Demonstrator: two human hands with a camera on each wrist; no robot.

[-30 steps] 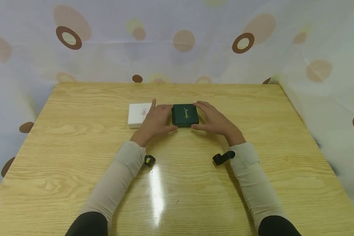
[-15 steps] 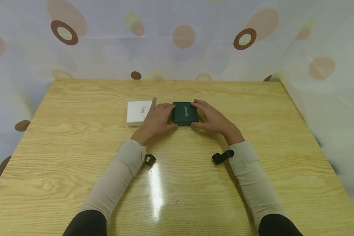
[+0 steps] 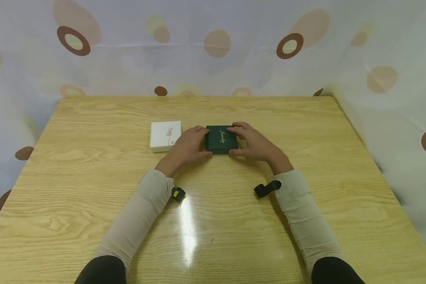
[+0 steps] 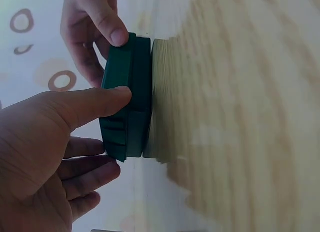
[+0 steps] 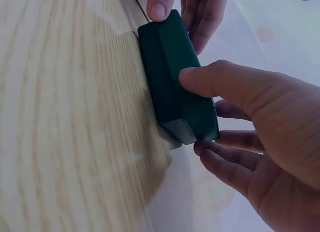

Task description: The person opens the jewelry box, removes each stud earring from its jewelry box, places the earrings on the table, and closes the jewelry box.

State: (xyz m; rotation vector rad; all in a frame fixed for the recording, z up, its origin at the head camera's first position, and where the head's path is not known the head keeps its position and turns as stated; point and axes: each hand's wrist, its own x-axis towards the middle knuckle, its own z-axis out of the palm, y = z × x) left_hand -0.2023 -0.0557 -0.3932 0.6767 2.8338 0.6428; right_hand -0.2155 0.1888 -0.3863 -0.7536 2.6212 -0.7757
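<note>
A dark green jewelry box [image 3: 221,141] with gold script lettering on its lid sits on the wooden table between both hands. My left hand [image 3: 188,146] holds its left end. In the left wrist view, the left thumb [image 4: 112,99] lies on the box's near side, with the other fingers around the left end. My right hand [image 3: 255,144] grips the right end, its thumb [image 5: 200,80] against the near side and fingertips over the lid's far right part. The lid looks seated on the base in the right wrist view. Much of the far side is hidden.
Just left of my left hand stands a white box [image 3: 163,136] with a pink flower print. The wooden table [image 3: 234,228] reaches back to a light curtain [image 3: 184,67] with brown and beige spots. Small black cameras [image 3: 178,194] sit at both wrists.
A raised finger of my left hand has come down off the white box, uncovering it. The right fingers have slid further over the lid, and the green box has shifted slightly nearer.
</note>
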